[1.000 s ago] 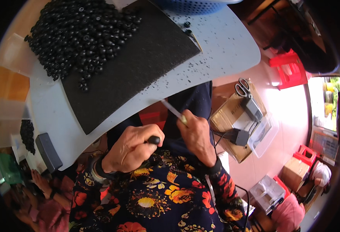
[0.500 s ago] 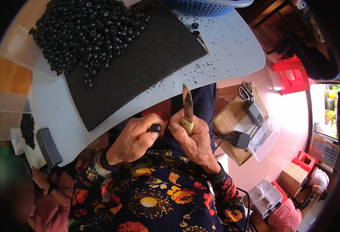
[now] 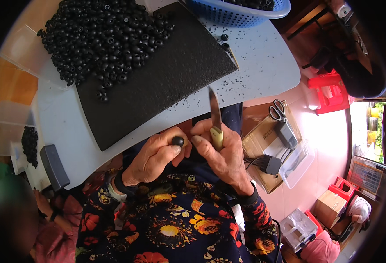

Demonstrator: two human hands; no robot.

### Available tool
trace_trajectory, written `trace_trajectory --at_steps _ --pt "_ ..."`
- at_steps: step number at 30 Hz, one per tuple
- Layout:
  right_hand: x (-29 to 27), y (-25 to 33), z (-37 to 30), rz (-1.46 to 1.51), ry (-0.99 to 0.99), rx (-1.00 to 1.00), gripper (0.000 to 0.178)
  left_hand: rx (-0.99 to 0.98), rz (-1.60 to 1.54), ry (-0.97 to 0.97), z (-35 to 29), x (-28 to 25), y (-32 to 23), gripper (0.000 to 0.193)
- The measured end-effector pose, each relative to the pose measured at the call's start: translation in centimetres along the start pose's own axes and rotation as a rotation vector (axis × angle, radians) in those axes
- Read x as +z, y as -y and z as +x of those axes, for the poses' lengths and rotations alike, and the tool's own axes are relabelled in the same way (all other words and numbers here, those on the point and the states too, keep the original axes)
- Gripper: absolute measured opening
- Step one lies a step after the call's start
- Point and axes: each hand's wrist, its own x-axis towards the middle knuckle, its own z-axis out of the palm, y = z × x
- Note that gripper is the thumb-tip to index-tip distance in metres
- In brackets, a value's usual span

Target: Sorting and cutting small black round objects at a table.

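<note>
My left hand [image 3: 151,158] pinches a small round black knob-like part [image 3: 178,141] between thumb and curled fingers. My right hand [image 3: 223,155] grips a knife [image 3: 215,107] by its pale yellow handle, and its blade points up toward the table edge. Both hands are above my lap, close to each other, and the blade is apart from the black part. A big heap of similar black parts [image 3: 101,39] lies on a dark mat [image 3: 158,83] at the far left of the table.
Black trimmings and two loose parts [image 3: 224,37] dot the pale table [image 3: 272,57]. A blue basket [image 3: 228,17] stands at the far edge. To the right are a cardboard piece [image 3: 263,136], scissors [image 3: 277,110] and a clear tray [image 3: 298,164]. Another person's hand [image 3: 46,204] is at left.
The black part has turned so its rounded end faces up more. My right hand has lowered slightly and its fingers have shifted on the handle. The whole view has moved a little.
</note>
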Motion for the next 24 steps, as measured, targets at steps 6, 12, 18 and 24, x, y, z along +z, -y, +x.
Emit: trace_trajectory --at_steps 6,12,18,24 --pt "1.3 -0.4 0.7 -0.133 0.006 -0.120 0.021 0.089 0.032 -0.060 0.0 0.3 -0.2 0.036" --pt "0.6 2.5 4.5 -0.305 -0.232 -0.205 0.019 0.062 -0.141 -0.081 0.3 0.1 0.1 0.033" --pt "-3.9 8.5 14.2 -0.514 -0.608 -0.475 0.032 0.115 -0.124 -0.125 -0.4 -1.1 -0.1 0.031" --pt "-0.6 4.1 18.1 -0.727 -0.212 -0.496 0.022 0.106 -0.187 -0.184 -1.1 -1.6 0.3 0.026"
